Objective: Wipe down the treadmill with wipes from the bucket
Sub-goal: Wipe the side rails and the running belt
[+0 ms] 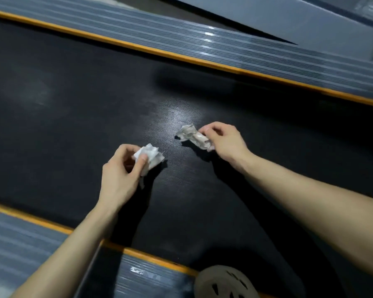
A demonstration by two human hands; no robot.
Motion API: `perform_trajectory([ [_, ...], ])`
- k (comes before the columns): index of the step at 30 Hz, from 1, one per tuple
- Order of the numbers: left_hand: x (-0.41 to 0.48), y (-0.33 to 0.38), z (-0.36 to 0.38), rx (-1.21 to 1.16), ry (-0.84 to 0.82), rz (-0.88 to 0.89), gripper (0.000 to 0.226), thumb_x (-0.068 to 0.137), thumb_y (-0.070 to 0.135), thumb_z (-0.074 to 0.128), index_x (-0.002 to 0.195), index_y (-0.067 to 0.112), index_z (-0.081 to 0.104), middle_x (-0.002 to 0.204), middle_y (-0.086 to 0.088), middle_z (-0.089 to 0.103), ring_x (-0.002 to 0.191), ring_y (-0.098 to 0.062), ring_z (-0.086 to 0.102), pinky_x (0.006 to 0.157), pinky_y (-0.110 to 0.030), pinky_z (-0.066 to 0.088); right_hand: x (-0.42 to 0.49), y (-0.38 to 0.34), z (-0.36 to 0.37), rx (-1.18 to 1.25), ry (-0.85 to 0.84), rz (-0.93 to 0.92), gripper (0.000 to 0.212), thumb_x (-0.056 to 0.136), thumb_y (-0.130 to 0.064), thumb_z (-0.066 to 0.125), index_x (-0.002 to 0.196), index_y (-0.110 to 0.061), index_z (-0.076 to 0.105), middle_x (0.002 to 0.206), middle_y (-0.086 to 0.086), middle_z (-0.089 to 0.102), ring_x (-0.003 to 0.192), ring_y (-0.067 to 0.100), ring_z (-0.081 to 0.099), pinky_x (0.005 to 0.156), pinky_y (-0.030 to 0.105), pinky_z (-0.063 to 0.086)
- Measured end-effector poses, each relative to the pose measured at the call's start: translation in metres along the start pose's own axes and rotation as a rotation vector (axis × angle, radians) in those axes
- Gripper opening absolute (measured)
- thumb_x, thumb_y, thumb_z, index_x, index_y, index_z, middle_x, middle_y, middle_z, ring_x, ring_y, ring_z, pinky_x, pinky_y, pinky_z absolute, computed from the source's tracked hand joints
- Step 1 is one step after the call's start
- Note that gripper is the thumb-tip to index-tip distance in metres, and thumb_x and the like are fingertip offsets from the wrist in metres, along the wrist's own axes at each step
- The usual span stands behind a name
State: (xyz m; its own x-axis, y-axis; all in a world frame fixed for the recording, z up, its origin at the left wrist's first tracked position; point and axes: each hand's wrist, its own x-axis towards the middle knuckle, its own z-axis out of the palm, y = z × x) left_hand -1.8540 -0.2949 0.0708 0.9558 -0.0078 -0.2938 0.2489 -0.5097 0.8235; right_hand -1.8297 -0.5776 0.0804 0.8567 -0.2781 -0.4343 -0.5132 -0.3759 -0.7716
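The black textured treadmill belt (73,117) runs across the view between two orange-edged grey side rails. My left hand (119,175) pinches a crumpled white wipe (152,157) just above or on the belt near the middle. A little to the right, my right hand (224,143) grips a second crumpled, greyer wipe (194,137) that lies against the belt. The two hands are apart, with a shiny patch of belt between and beyond them. The bucket is not in view.
The far ribbed grey side rail (224,48) with an orange strip runs along the top. The near rail (30,239) lies at the bottom left. A pale perforated shoe (226,282) shows at the bottom edge.
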Motion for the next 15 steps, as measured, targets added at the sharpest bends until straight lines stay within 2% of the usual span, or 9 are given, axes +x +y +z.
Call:
perform_trajectory([
  [2,0.0,-0.001,-0.003,-0.006,0.01,-0.041,0.017,0.102,0.042,0.069,0.101,0.026,0.065,0.095,0.016,0.074,0.088,-0.007,0.07,0.079,-0.032,0.055,0.0,-0.004,0.0,0.195,-0.127,0.083,0.027,0.088,-0.042,0.084,0.101,-0.019,0.08,0.09,0.002,0.08,0.074,0.018,0.067,0.074,0.036,0.053],
  [4,0.0,-0.002,-0.004,-0.013,0.01,-0.056,0.02,0.103,0.044,0.068,0.098,0.025,0.064,0.093,0.012,0.075,0.087,-0.008,0.07,0.079,-0.035,0.055,-0.002,-0.001,0.0,0.214,-0.255,0.138,0.045,0.073,-0.034,0.096,0.11,-0.016,0.078,0.094,0.006,0.081,0.082,0.021,0.069,0.074,0.033,0.055],
  [6,-0.001,-0.002,-0.004,-0.028,0.01,-0.056,0.019,0.103,0.043,0.068,0.097,0.026,0.064,0.091,0.01,0.076,0.086,-0.009,0.071,0.08,-0.038,0.056,-0.004,0.003,0.002,0.128,-0.34,0.122,0.038,0.079,-0.012,0.093,0.113,-0.013,0.076,0.089,0.004,0.081,0.079,0.022,0.069,0.073,0.032,0.056],
  [7,-0.002,-0.001,-0.005,-0.038,0.006,-0.053,0.016,0.103,0.041,0.068,0.097,0.026,0.065,0.092,0.01,0.076,0.086,-0.008,0.071,0.081,-0.039,0.057,-0.003,0.004,0.002,0.093,-0.369,0.118,0.033,0.082,-0.008,0.09,0.112,-0.014,0.076,0.089,0.004,0.081,0.076,0.023,0.068,0.075,0.036,0.056],
  [9,-0.002,0.0,-0.006,-0.073,-0.014,-0.038,0.009,0.103,0.035,0.068,0.099,0.027,0.066,0.093,0.01,0.077,0.088,-0.009,0.072,0.085,-0.041,0.057,-0.004,0.006,0.003,-0.033,-0.41,0.061,0.027,0.086,-0.016,0.088,0.11,-0.022,0.077,0.095,0.0,0.081,0.076,0.019,0.07,0.08,0.044,0.058],
  [10,-0.002,0.001,-0.007,-0.103,-0.031,-0.034,0.005,0.104,0.03,0.068,0.101,0.026,0.066,0.094,0.009,0.077,0.089,-0.011,0.073,0.087,-0.043,0.057,-0.005,0.004,0.002,-0.193,-0.393,-0.021,0.025,0.087,-0.026,0.088,0.11,-0.027,0.077,0.097,-0.006,0.08,0.077,0.014,0.071,0.085,0.043,0.06],
  [12,-0.002,0.002,-0.01,-0.173,-0.084,-0.038,0.003,0.106,0.024,0.065,0.106,0.025,0.068,0.098,0.006,0.078,0.093,-0.017,0.073,0.094,-0.049,0.058,-0.007,0.002,0.002,-0.496,-0.233,-0.268,0.029,0.085,-0.044,0.084,0.11,-0.03,0.076,0.099,-0.015,0.075,0.079,0.003,0.069,0.086,0.035,0.059],
  [13,-0.002,0.003,-0.012,-0.203,-0.11,-0.043,0.006,0.107,0.023,0.063,0.109,0.024,0.069,0.102,0.004,0.078,0.098,-0.022,0.074,0.097,-0.053,0.057,-0.009,-0.001,0.004,-0.521,-0.149,-0.343,0.028,0.086,-0.046,0.082,0.109,-0.03,0.077,0.097,-0.017,0.072,0.079,0.002,0.068,0.085,0.032,0.058],
  [15,-0.003,0.004,-0.013,-0.259,-0.155,-0.053,0.011,0.109,0.024,0.061,0.115,0.021,0.07,0.108,-0.002,0.078,0.107,-0.031,0.073,0.102,-0.061,0.055,-0.015,-0.012,0.008,-0.381,-0.102,-0.37,0.023,0.087,-0.04,0.081,0.107,-0.03,0.077,0.093,-0.019,0.072,0.082,0.004,0.068,0.084,0.031,0.057],
])
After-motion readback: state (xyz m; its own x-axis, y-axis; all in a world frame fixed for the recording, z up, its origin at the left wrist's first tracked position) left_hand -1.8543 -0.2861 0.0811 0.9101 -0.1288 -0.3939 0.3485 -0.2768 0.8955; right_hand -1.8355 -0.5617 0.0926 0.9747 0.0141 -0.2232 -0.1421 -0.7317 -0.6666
